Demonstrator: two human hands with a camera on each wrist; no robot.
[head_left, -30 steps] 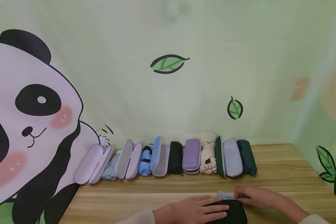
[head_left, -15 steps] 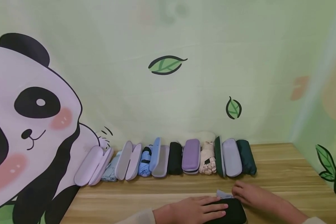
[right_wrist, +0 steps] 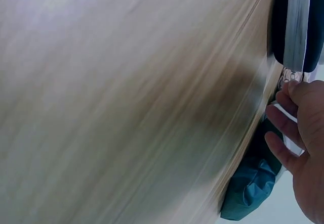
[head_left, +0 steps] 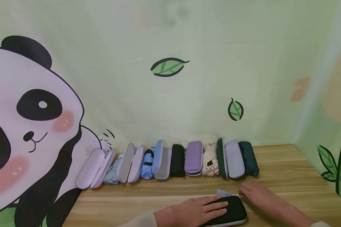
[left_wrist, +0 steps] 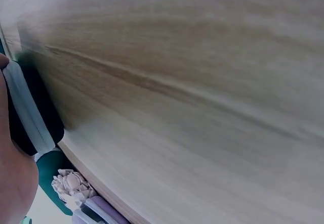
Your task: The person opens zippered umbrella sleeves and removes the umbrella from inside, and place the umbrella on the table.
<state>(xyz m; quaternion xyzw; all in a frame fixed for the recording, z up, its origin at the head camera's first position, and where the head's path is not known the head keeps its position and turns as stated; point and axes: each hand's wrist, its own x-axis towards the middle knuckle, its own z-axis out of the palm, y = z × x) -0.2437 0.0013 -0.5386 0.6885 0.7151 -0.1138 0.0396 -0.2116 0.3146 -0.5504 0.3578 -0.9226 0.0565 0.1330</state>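
Observation:
A black zip case (head_left: pixel 236 206) with a light grey zip band (right_wrist: pixel 297 27) lies near the front of the table. My left hand (head_left: pixel 194 209) rests flat on its top, fingers spread. At the case's far right corner, my right hand (head_left: pixel 257 194) pinches the zip pull between thumb and forefinger; the fingertips cover most of it. In the right wrist view, the other fingers of that hand are loosely bent. A pale grey tab (head_left: pixel 223 192) sticks out behind the case's back edge. In the left wrist view, the left hand lies against the case's side.
Along the back of the wooden table (head_left: pixel 284 176) stands a row of cases and folded umbrellas. It includes a lilac open case (head_left: pixel 89 170), a blue umbrella (head_left: pixel 147 165), a purple case (head_left: pixel 194 156), a beige umbrella (head_left: pixel 211 160) and a dark green umbrella (head_left: pixel 248 159).
The black case has shifted slightly up and left in the head view, and its grey front edge now shows. My right hand has moved a little right and away from me.

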